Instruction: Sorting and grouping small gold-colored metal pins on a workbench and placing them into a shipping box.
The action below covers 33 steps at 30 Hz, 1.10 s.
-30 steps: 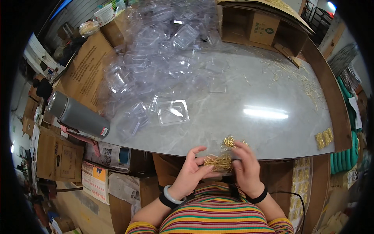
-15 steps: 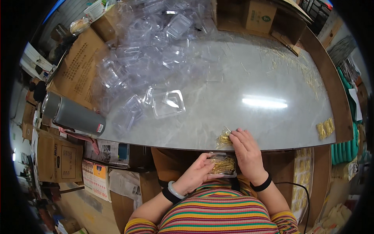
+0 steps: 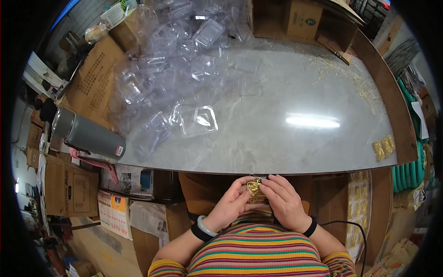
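My left hand [image 3: 230, 204] and my right hand [image 3: 282, 201] are together below the front edge of the grey marble-look table [image 3: 286, 115], close to my striped jumper. Both pinch a small bundle of gold-coloured metal pieces [image 3: 254, 190] between the fingertips. An open clear plastic clamshell tray [image 3: 197, 120] lies on the table, ahead and to the left of my hands. A few more gold pieces [image 3: 383, 147] rest at the table's right front corner.
A heap of clear plastic trays [image 3: 170, 51] covers the far left of the table. A grey flask [image 3: 87, 136] lies at the left edge. Cardboard boxes [image 3: 302, 18] stand at the back and on the floor [image 3: 69, 187] to my left. Thin straw-like scraps [image 3: 355, 78] litter the far right.
Both hands have drawn back from the table's front edge toward my body, carrying the gold bundle with them. The view has tilted slightly downward.
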Each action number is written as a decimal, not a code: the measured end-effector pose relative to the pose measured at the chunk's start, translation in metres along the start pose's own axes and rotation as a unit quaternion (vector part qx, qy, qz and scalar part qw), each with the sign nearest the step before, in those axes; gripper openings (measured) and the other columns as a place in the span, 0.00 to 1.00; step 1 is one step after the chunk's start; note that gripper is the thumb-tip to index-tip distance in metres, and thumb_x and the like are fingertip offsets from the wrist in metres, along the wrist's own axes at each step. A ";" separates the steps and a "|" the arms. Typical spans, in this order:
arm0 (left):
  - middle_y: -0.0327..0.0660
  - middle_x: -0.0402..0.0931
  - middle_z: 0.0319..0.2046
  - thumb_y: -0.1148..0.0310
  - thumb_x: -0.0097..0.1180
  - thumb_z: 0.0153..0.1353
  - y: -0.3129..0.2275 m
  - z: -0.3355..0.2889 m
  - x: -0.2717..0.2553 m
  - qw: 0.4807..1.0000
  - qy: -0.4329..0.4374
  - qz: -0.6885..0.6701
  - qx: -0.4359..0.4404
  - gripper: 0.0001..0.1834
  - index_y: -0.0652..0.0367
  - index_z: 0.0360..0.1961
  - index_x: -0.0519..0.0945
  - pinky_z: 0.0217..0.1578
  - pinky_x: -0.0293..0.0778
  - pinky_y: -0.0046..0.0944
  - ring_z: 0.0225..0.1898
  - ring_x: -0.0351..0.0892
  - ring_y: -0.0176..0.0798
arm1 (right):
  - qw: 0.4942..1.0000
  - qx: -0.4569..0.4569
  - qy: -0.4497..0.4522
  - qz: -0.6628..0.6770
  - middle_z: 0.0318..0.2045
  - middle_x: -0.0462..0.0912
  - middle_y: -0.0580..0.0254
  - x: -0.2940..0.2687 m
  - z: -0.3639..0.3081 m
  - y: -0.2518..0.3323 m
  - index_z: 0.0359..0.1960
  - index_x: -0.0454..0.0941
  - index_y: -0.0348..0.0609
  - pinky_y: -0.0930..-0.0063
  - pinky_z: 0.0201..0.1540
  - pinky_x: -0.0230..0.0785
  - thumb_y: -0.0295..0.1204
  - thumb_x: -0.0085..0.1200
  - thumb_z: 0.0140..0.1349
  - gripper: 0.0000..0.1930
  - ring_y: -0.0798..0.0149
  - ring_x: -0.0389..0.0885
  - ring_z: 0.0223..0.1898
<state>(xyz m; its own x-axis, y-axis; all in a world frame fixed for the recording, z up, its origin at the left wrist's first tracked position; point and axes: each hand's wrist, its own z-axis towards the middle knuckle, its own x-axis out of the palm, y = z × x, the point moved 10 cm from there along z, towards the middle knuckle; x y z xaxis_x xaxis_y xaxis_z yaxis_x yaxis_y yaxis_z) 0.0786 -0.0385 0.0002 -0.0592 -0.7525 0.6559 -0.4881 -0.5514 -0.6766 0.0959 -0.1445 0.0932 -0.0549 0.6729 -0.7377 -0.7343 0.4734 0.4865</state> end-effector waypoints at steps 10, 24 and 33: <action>0.64 0.74 0.54 0.65 0.47 0.73 -0.105 0.018 0.038 0.736 -0.126 0.565 0.351 0.29 0.73 0.68 0.61 0.51 0.74 0.50 0.52 0.76 0.66 | 0.989 0.053 -0.134 -0.024 0.43 0.76 0.54 -0.016 0.050 -0.027 0.53 0.76 0.41 0.58 0.53 0.70 0.17 0.59 0.57 0.20 0.48 0.74 0.49; 0.59 0.56 0.71 0.51 0.52 0.70 -0.091 0.026 0.039 0.545 -0.142 0.761 0.321 0.39 0.71 0.70 0.59 0.71 0.47 0.59 0.72 0.54 0.62 | 0.986 0.116 -0.118 0.017 0.59 0.71 0.44 -0.031 0.029 -0.051 0.61 0.68 0.38 0.50 0.66 0.63 0.25 0.63 0.60 0.27 0.39 0.71 0.61; 0.58 0.54 0.72 0.51 0.56 0.68 -0.092 0.030 0.042 0.549 -0.126 0.765 0.312 0.39 0.68 0.69 0.61 0.71 0.44 0.60 0.73 0.53 0.60 | 0.987 0.129 -0.088 -0.024 0.62 0.75 0.48 -0.020 0.020 -0.046 0.66 0.68 0.37 0.44 0.71 0.55 0.24 0.58 0.64 0.27 0.44 0.69 0.67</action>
<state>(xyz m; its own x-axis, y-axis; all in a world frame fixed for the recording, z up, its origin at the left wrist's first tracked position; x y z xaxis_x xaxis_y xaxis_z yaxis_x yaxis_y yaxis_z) 0.1472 -0.0304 0.0796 0.1768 -0.4890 -0.8542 0.3628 0.8391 -0.4053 0.1441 -0.1682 0.0947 0.1104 0.7242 -0.6807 -0.5352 0.6204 0.5732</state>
